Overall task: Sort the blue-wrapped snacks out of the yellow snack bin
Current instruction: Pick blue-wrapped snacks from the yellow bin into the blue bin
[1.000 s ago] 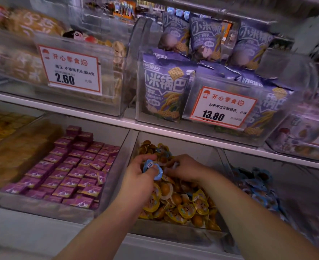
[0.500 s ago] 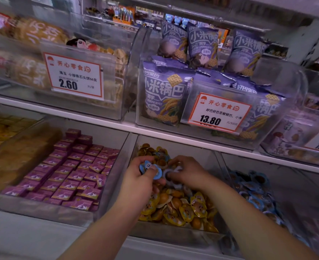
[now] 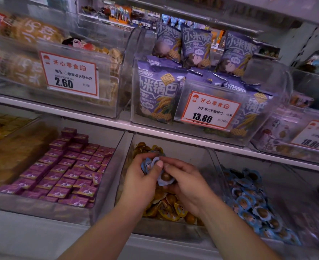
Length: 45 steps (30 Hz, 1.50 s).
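Hands together mid-bin above yellow snacks [image 3: 166,207], left hand [image 3: 143,177] and right hand [image 3: 186,182] each pinching blue-wrapped snacks [image 3: 165,178].

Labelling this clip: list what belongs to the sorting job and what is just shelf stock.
Job:
left hand
right hand
blue snacks held
yellow bin
yellow snacks
blue bin

Stock:
purple boxes
purple bags
price tags

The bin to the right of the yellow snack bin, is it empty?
No, the bin on the right holds a pile of blue-wrapped snacks lying against its left wall.
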Motion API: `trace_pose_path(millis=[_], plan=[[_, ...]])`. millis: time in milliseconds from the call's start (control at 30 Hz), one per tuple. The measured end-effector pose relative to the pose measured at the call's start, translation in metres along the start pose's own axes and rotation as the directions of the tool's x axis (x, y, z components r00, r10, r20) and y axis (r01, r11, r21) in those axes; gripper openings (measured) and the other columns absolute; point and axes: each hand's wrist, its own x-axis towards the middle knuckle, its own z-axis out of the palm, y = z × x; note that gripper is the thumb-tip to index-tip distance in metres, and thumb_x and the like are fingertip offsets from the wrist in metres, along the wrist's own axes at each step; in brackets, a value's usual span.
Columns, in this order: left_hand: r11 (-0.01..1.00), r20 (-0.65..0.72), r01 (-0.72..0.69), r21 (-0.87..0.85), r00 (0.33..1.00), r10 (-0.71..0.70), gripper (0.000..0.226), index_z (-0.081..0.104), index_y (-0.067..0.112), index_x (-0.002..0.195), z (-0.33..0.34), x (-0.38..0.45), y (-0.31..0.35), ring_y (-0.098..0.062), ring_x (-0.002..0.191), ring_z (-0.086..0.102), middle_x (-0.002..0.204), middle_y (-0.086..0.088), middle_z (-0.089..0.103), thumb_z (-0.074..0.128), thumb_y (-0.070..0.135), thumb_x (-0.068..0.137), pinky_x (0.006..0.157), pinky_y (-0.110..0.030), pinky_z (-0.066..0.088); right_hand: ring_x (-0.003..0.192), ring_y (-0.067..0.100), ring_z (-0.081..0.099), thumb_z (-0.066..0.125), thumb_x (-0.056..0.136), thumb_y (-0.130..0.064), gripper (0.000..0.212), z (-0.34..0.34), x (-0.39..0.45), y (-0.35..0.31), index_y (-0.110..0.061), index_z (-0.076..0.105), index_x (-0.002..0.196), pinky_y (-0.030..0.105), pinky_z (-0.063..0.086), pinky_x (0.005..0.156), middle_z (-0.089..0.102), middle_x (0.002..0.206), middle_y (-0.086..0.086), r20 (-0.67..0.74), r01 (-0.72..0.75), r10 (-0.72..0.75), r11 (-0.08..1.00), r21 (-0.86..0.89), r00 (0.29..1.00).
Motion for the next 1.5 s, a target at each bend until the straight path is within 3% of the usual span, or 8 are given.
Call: trace_pose_path(millis=[167,367,467,767,967,1067,1200,1500], plan=[[0.992,-0.001,0.036,-0.118,0.999,-0.036,0.007,0.071,0.020,0.099,-0.005,0.000,0.009,-0.019,0.073,0.070,0.087,-0.004,0.075,0.068,0.017,0.092,0.064,-0.030,0.056,0.086,0.026,0.070,0.055,0.096,-0.004,0.023,-0.010,-0.016,-0.007,-0.001,0.071,0.113,0.030,0.057,0.059,0.072,0.110,0.022,-0.080,-0.037,0.052,0.983,0.180,0.995],[0.733,0.330,-0.489,0.472,0.869,0.368,0.026,0.056,0.037,0.120,0.019,-0.028,-0.005,-0.002,0.112,0.058,0.116,0.018,0.062,0.054,0.035,0.094,0.097,-0.025,0.044,0.108,0.031,0.069,0.056,0.093,-0.046,0.050,0.005,-0.041,-0.014,-0.004,0.070,0.117,0.038,0.058,0.084,0.069,0.119,0.021,0.075,-0.257,0.254,0.831,0.493,0.964],[0.391,0.521,-0.651,0.651,0.757,0.394,0.054,0.045,0.020,0.146,0.027,-0.037,-0.011,-0.011,0.146,0.028,0.149,0.006,0.047,0.033,0.037,0.096,0.118,-0.046,0.026,0.108,0.020,0.070,0.061,0.094,-0.037,0.036,0.006,-0.051,-0.014,-0.010,0.071,0.116,0.031,0.055,0.092,0.073,0.114,0.009,-0.009,-0.159,0.179,0.893,0.420,0.984],[0.635,0.642,-0.669,0.386,0.689,0.336,0.081,0.003,0.020,0.159,0.040,-0.063,-0.014,-0.009,0.153,-0.005,0.166,0.013,-0.007,0.033,0.063,0.097,0.120,-0.023,0.002,0.073,0.019,0.069,0.074,0.083,-0.007,0.016,-0.074,-0.087,-0.023,-0.014,0.075,0.098,0.026,0.050,0.050,0.074,0.088,0.010,-0.175,0.086,-0.053,0.978,0.188,0.983],[0.387,0.688,-0.695,0.607,0.702,0.182,0.063,0.052,0.029,0.141,0.025,-0.035,-0.023,-0.012,0.141,0.039,0.149,0.015,0.044,0.026,0.059,0.093,0.116,-0.035,0.030,0.089,0.018,0.069,0.074,0.086,-0.020,0.022,-0.191,-0.088,-0.049,-0.023,0.072,0.109,0.035,0.055,0.063,0.074,0.103,0.005,-0.495,-0.023,-0.113,0.965,-0.260,0.862],[0.217,0.769,-0.754,0.620,0.639,0.024,0.068,0.048,0.042,0.142,0.017,-0.025,-0.034,-0.001,0.148,0.017,0.150,0.027,0.038,0.010,0.065,0.091,0.120,-0.030,0.016,0.091,0.013,0.070,0.074,0.082,-0.044,0.032,-0.245,-0.086,-0.046,-0.022,0.076,0.106,0.029,0.054,0.072,0.077,0.100,-0.004,-0.564,-0.231,-0.061,0.872,-0.432,0.824],[0.200,0.755,-0.740,0.642,0.656,0.004,0.066,0.054,0.044,0.137,0.011,-0.015,-0.034,0.001,0.146,0.017,0.142,0.029,0.047,0.011,0.066,0.091,0.117,-0.032,0.017,0.069,0.020,0.070,0.069,0.086,-0.015,0.014,-0.285,-0.087,-0.031,-0.007,0.077,0.096,0.030,0.053,0.064,0.076,0.072,0.003,-0.730,-0.189,-0.203,0.889,-0.416,0.653],[0.075,0.648,-0.645,0.760,0.761,-0.026,0.054,0.064,0.039,0.118,-0.005,0.000,-0.016,-0.012,0.126,0.051,0.130,0.019,0.056,0.039,0.071,0.082,0.107,-0.033,0.034,0.080,-0.005,0.061,0.051,0.087,-0.020,0.029,-0.119,-0.066,-0.040,-0.033,0.072,0.102,0.003,0.041,0.067,0.067,0.091,-0.021,0.026,0.297,-0.562,0.398,-0.868,0.827]])
